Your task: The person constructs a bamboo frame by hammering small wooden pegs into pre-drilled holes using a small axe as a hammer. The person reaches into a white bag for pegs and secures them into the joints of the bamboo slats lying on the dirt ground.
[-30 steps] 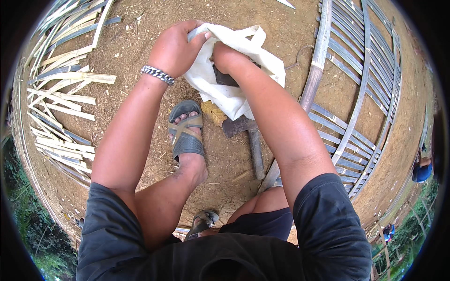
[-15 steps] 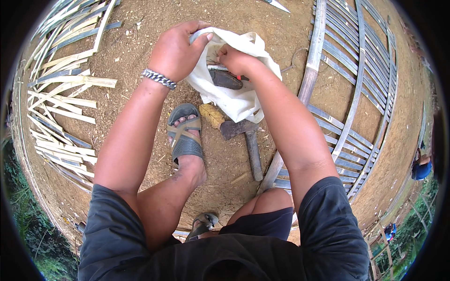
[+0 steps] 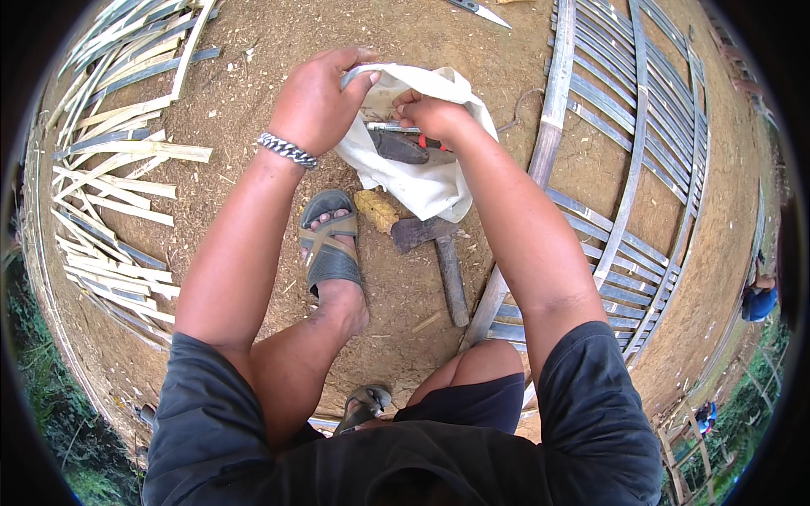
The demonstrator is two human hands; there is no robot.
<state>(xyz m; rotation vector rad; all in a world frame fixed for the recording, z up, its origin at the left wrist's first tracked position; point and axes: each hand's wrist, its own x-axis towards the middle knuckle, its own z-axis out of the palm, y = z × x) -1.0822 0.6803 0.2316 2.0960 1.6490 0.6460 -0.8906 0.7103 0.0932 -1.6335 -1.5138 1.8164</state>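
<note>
My left hand [image 3: 316, 101], with a metal bracelet at the wrist, grips the rim of a white cloth bag [image 3: 422, 181] and holds it open. My right hand [image 3: 434, 114] is at the bag's mouth, fingers closed on a tool with red handles [image 3: 426, 142] that lies partly inside. A dark flat object shows inside the bag below my fingers. The bag hangs just above the dirt ground, over the head of a hatchet [image 3: 439, 253].
A woven bamboo lattice panel [image 3: 624, 169] lies on the right. Split bamboo strips [image 3: 110, 177] are piled on the left. My sandalled foot [image 3: 329, 244] rests beside the hatchet. A knife [image 3: 477, 10] lies at the top edge. A dry yellow leaf lies under the bag.
My right hand has come up out of the bag to its mouth, bringing the red-handled tool into sight. The left hand keeps holding the bag open.
</note>
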